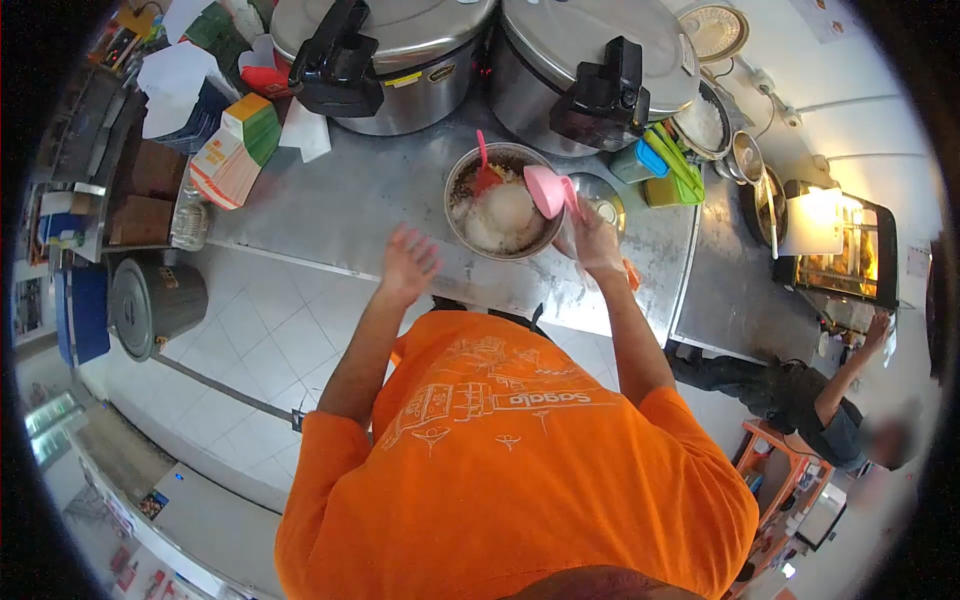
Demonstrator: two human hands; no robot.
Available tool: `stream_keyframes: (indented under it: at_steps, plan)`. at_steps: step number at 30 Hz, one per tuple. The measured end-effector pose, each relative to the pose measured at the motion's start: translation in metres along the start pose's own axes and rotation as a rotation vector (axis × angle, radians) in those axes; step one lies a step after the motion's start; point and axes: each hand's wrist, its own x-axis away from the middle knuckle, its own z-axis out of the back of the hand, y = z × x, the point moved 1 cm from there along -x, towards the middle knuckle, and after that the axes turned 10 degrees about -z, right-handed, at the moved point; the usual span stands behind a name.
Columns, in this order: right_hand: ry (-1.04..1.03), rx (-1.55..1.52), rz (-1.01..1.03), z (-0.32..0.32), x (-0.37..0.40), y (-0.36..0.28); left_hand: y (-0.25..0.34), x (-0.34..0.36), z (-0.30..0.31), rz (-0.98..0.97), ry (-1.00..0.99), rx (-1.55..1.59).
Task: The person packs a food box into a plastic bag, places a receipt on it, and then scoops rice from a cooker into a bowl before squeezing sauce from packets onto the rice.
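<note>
In the head view, my right hand [597, 240] grips the handle of a pink scoop [543, 190]. The scoop's cup hangs over the right rim of a round metal bowl [449, 208]. A mound of white rice [503, 212] fills much of that bowl, with darker food along its inner back side. A red rice paddle [487, 178] stands in it, its handle leaning on the back. Left of the bowl, my left hand [410, 262] hovers with fingers apart, holding nothing. Beside my right hand lies a round metal lid [600, 200], partly covered by the hand.
Two large steel cookers [420, 85] with black handles line the back of the steel counter [340, 215]. Folded food boxes [235, 150] stack at left. Green-handled utensils [675, 165] and containers sit right. A lidded bin [150, 300] stands on the floor. Another person [820, 405] reaches toward a lit oven [850, 245].
</note>
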Motion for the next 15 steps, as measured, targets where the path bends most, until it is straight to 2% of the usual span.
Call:
stream_keyframes:
  at_steps: [2,3,4,5,9,12,13,15]
  plan:
    - [-0.095,-0.036,-0.281,-0.009,-0.019,-0.005,-0.019,-0.005,-0.024,0.122,-0.118,-0.018]
    - [-0.046,0.047,-0.208,-0.032,-0.025,0.004,-0.028,-0.005,-0.035,0.156,-0.163,-0.038]
    - [-0.081,0.164,-0.173,-0.075,-0.032,0.031,-0.034,-0.004,-0.042,0.188,-0.211,-0.059]
    - [-0.146,0.225,-0.189,-0.09,-0.033,0.028,-0.036,-0.002,-0.045,0.175,-0.2,-0.061]
    - [-0.241,-0.006,-0.251,-0.053,0.008,-0.042,-0.031,-0.005,-0.042,0.163,-0.232,-0.021]
    - [-0.214,-0.249,-0.102,-0.027,0.016,-0.047,-0.036,-0.007,-0.035,0.156,-0.188,-0.03]
    - [-0.232,-0.227,-0.196,-0.019,0.013,-0.052,-0.036,-0.007,-0.036,0.139,-0.153,-0.04]
    - [-0.25,-0.043,-0.053,-0.043,0.009,-0.04,-0.042,-0.005,-0.039,0.088,-0.126,-0.131]
